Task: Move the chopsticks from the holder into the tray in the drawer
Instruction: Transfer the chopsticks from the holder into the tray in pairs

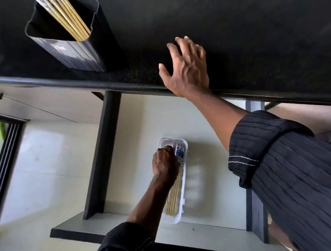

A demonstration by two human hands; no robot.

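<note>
Chopsticks in holder: a bundle of pale sticks (71,19) stood leaning in the black holder (72,47) on the dark desk (231,22), up and to the left of both hands.
Chopsticks in tray: several (176,189) lay lengthwise in the white tray (178,218), patterned ends away from the person.
Tray: it sat on the floor of the open drawer (139,128), below the desk edge.
Left hand: the left hand (165,163) was curled closed over the sticks in the tray.
Right hand: the right hand (188,63) rested on the desk, fingers spread, holding nothing.
Nearer hand: the right one seemed closer to the holder.
</note>
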